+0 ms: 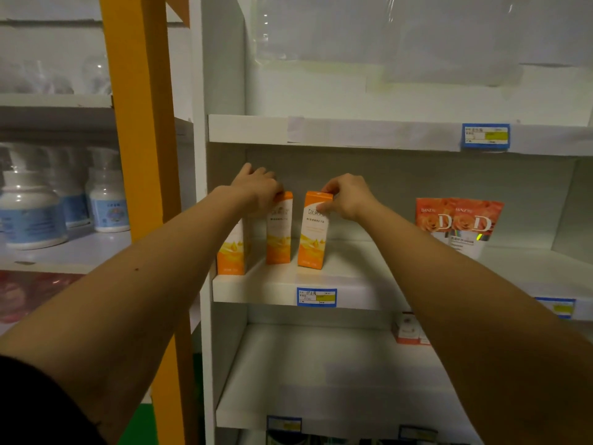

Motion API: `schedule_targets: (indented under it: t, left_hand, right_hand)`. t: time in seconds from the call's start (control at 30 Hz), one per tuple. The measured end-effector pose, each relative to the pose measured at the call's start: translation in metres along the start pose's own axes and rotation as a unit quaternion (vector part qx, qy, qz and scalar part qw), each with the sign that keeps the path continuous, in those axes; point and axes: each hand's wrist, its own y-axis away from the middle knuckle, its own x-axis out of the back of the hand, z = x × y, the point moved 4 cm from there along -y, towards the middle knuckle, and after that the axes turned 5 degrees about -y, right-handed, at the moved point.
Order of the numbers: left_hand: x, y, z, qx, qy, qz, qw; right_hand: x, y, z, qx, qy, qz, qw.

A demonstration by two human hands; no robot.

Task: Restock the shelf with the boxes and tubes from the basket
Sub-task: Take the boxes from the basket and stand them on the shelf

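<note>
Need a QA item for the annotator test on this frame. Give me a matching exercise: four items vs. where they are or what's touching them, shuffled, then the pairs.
Items
1. middle orange box
2. right orange box
3. rose-print tubes
4. white bottles

States
a. left of the yellow post
b. top pinched by the right hand
c. top gripped by the left hand
d. standing right of the orange boxes, no hand on them

Pairs: 1-c, 2-b, 3-d, 4-a

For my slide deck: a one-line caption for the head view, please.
Left hand grips the middle orange box, right hand the right orange box, both standing on the white shelf.
</note>
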Motion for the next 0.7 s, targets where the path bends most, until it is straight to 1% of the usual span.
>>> schedule_targets:
  t: [0.13, 0.23, 0.3, 0.43, 0.53, 0.6, 0.7]
  left_hand:
    - [-0.002, 0.007, 0.003, 0.004, -0.017, 0.008, 1.0]
    - [-0.001, 0.011, 0.003, 0.005, -0.018, 0.018, 1.0]
    - [0.0, 0.017, 0.002, 0.006, -0.015, 0.031, 0.999]
    - [0.001, 0.049, 0.008, -0.015, 0.034, 0.051, 0.998]
    - [-0.005, 0.085, 0.018, -0.017, 0.089, 0.069, 0.993]
    - [-0.014, 0.112, 0.028, -0.024, 0.113, 0.064, 0.991]
    - [-0.033, 0.152, 0.048, -0.041, 0.12, 0.038, 0.991]
  right_hand:
    - [-0.014, 0.001, 0.006, 0.007, 0.017, 0.032, 0.999]
    - [-0.016, 0.007, 0.007, 0.016, 0.053, 0.035, 0.998]
    - [-0.014, 0.016, 0.008, 0.008, 0.056, 0.03, 0.998]
    - [-0.007, 0.047, 0.014, 0.023, 0.063, 0.042, 0.997]
    - [-0.011, 0.083, 0.022, 0.045, 0.073, 0.027, 0.996]
    - [-0.018, 0.111, 0.028, 0.052, 0.073, 0.02, 0.996]
    - [-0.035, 0.154, 0.04, 0.037, 0.065, -0.001, 0.997]
